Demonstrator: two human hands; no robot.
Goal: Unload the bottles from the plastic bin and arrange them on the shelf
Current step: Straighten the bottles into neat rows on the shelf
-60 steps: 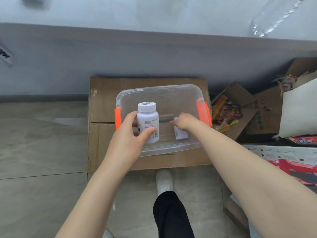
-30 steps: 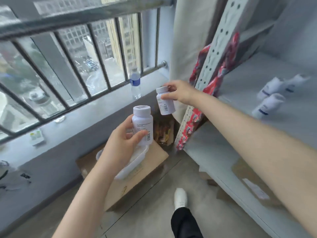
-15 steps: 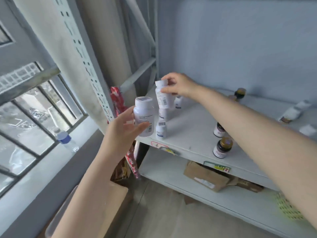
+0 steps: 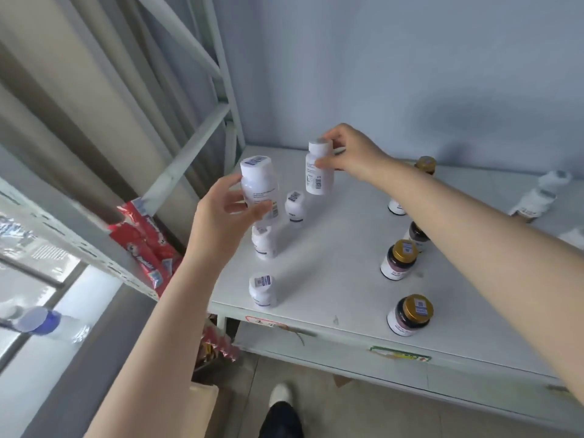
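The larger white bottle [image 4: 257, 188] and the slimmer white bottle [image 4: 318, 172] are both in the air above the shelf [image 4: 331, 248], one in each of your hands. Your left hand [image 4: 221, 216] curls thumb and fingers round the lower body of the larger one and holds it roughly upright over the left part of the shelf. Your right hand [image 4: 352, 151] pinches the slimmer one near its cap, farther back, with its base clear of the surface.

Under them a row of small white bottles [image 4: 263, 289] runs from the near edge toward the back. To the right stand dark jars [image 4: 410, 314] with gold lids, some partly hidden behind your right forearm. At the far right more white bottles [image 4: 537, 194] seem to lie on their sides, though blur makes that uncertain. The plastic bin is out of view, so you cannot tell how much is left in it.

You appear to be at the placing step. The next move calls for lowering the slimmer bottle straight down onto the bare patch behind the row and letting go only once its base sits flat. Then find a spot for the larger one. It hangs right over the standing bottles, so bring it down beside them rather than onto them, or you may knock the row over.
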